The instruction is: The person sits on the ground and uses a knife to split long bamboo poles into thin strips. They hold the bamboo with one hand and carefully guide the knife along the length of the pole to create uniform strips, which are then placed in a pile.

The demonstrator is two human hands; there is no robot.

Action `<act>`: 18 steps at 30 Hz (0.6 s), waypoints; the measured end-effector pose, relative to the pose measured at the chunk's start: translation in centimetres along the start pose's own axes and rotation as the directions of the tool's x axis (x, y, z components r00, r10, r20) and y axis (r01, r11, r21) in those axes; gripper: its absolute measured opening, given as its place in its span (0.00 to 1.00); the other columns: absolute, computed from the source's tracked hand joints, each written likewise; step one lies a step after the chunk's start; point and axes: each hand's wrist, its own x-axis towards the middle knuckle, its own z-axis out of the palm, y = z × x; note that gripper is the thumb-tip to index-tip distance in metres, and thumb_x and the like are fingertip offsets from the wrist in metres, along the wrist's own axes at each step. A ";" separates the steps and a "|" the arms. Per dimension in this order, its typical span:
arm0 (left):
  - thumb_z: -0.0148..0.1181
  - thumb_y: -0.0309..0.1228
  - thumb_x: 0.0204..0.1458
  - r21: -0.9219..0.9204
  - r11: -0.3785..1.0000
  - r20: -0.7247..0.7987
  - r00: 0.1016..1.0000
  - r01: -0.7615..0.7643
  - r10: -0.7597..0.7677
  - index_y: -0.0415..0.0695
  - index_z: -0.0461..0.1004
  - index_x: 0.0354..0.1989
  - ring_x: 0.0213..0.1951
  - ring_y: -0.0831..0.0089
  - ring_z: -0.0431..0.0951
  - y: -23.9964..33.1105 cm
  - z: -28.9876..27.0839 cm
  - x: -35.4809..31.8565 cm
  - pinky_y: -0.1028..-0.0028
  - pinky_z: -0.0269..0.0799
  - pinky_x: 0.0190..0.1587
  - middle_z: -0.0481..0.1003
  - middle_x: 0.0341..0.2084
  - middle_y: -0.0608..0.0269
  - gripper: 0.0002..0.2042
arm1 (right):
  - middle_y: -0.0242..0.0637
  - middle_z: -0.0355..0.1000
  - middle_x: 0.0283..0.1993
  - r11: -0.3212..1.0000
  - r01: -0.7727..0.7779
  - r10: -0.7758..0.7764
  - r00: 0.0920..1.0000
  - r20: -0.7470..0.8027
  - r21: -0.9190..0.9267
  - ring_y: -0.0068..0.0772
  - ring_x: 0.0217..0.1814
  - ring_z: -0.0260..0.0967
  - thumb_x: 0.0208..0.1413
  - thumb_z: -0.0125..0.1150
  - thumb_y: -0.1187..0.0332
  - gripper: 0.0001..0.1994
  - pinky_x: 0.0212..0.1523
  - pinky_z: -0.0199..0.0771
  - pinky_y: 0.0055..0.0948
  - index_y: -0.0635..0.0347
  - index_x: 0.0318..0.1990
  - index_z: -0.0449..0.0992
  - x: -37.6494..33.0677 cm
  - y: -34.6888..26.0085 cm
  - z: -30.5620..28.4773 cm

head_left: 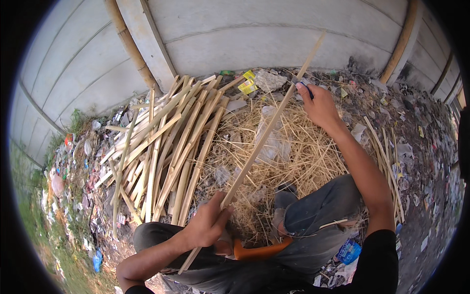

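Observation:
A long bamboo strip (pixel 264 136) slants across the view from below my left wrist up toward the wall. My left hand (pixel 208 223) is closed around its lower part, in front of my bent leg. Farther out, my right hand (pixel 318 105) grips a small knife (pixel 307 90) with a dark blue handle. The knife's blade lies against the upper part of the strip. Thin bamboo shavings (pixel 313 152) cover the ground beneath the strip. To the left lies a large heap of split bamboo strips (pixel 166 147).
A pale panel wall (pixel 279 44) with upright bamboo poles (pixel 129 44) stands ahead. Several thin strips (pixel 389 166) lie right of my right forearm. Litter covers the ground, including a yellow packet (pixel 248 83) and a blue wrapper (pixel 349 252). Something orange (pixel 259 252) lies between my legs.

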 end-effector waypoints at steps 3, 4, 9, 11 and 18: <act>0.51 0.30 0.68 0.017 0.999 0.010 0.999 0.048 -0.048 0.36 0.67 0.58 0.32 0.59 0.78 -0.3 0.5 -0.4 0.62 0.70 0.38 0.74 0.27 0.51 0.14 | 0.48 0.71 0.20 0.978 -0.142 0.156 0.984 0.085 -0.153 0.49 0.21 0.68 0.73 0.46 0.45 0.32 0.28 0.68 0.48 0.69 0.31 0.77 0.9 1.4 -0.4; 0.51 0.31 0.68 0.020 0.997 0.038 0.996 0.080 -0.081 0.37 0.68 0.58 0.35 0.63 0.77 -0.6 0.6 -0.4 0.64 0.71 0.40 0.74 0.30 0.54 0.14 | 0.49 0.71 0.21 0.971 -0.167 0.177 0.983 0.050 -0.169 0.51 0.23 0.70 0.73 0.45 0.44 0.32 0.31 0.69 0.49 0.70 0.31 0.77 1.1 2.6 -0.6; 0.51 0.32 0.69 0.083 0.993 0.091 0.991 0.085 -0.093 0.37 0.68 0.57 0.37 0.60 0.79 0.2 0.4 -0.7 0.62 0.72 0.42 0.75 0.32 0.50 0.14 | 0.56 0.74 0.28 0.946 -0.273 0.261 0.961 -0.091 -0.174 0.61 0.34 0.75 0.73 0.43 0.44 0.33 0.42 0.72 0.53 0.71 0.34 0.77 1.6 8.4 -1.9; 0.51 0.31 0.69 0.109 0.993 0.107 0.992 0.055 -0.067 0.34 0.66 0.56 0.35 0.48 0.81 0.3 0.4 -0.9 0.58 0.72 0.39 0.76 0.28 0.44 0.14 | 0.57 0.74 0.29 0.940 -0.283 0.244 0.948 -0.206 -0.190 0.63 0.35 0.73 0.73 0.43 0.44 0.33 0.41 0.71 0.54 0.69 0.33 0.78 1.7 10.8 -2.6; 0.51 0.31 0.69 0.051 0.998 0.131 0.991 0.027 -0.034 0.36 0.67 0.57 0.39 0.49 0.79 0.0 0.6 -1.2 0.59 0.73 0.43 0.75 0.33 0.43 0.13 | 0.52 0.70 0.23 0.948 -0.301 0.243 0.895 -0.374 -0.104 0.60 0.31 0.71 0.72 0.42 0.41 0.35 0.40 0.70 0.53 0.67 0.29 0.76 1.8 13.6 -5.7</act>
